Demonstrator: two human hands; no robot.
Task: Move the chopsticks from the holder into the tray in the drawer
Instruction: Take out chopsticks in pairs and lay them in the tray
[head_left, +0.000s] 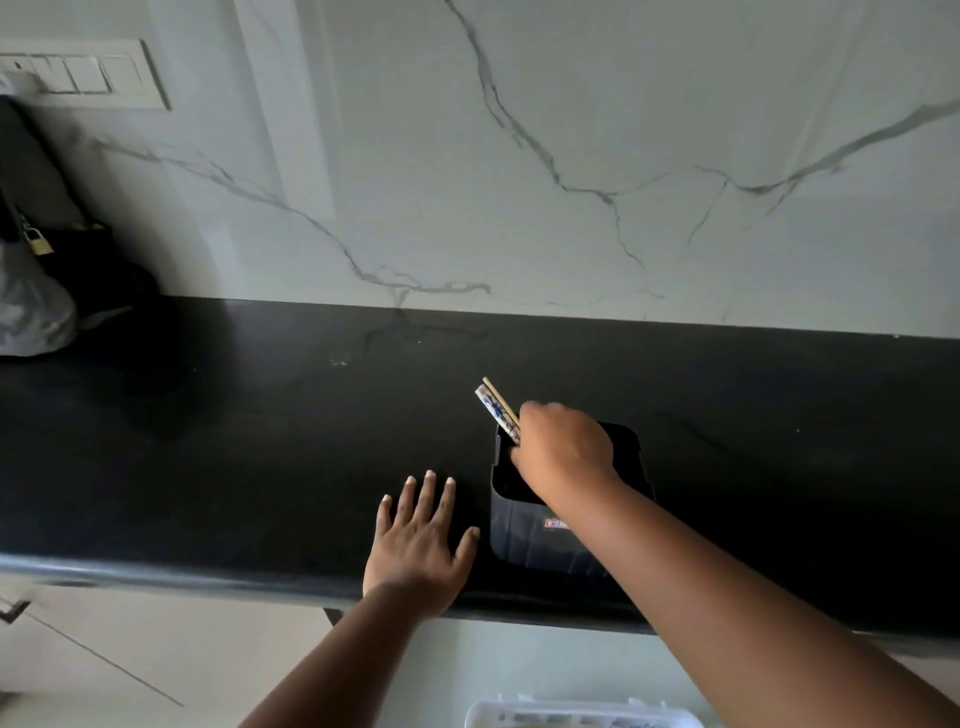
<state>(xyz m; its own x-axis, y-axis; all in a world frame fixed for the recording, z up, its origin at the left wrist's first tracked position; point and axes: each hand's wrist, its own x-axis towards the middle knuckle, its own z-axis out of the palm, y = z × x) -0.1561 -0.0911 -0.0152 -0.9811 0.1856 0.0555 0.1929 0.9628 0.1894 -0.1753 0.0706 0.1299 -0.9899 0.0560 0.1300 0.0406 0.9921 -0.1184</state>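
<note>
A black square holder (524, 530) stands on the dark countertop (260, 441) near its front edge. My right hand (563, 449) reaches into the holder's top and grips chopsticks (496, 408), whose upper ends, one blue-and-white patterned and one plain wood, stick out to the upper left. To the left of the holder, my left hand (421, 540) lies flat on the counter with its fingers spread. At the bottom edge of the view, a corner of a white tray (576, 714) shows below the counter. The drawer itself is not visible.
A marble-patterned wall (519, 156) rises behind the counter, with a switch panel (83, 73) at the upper left. A dark bag with a small padlock (39, 244) and a grey plastic bag (31, 312) sit at the far left.
</note>
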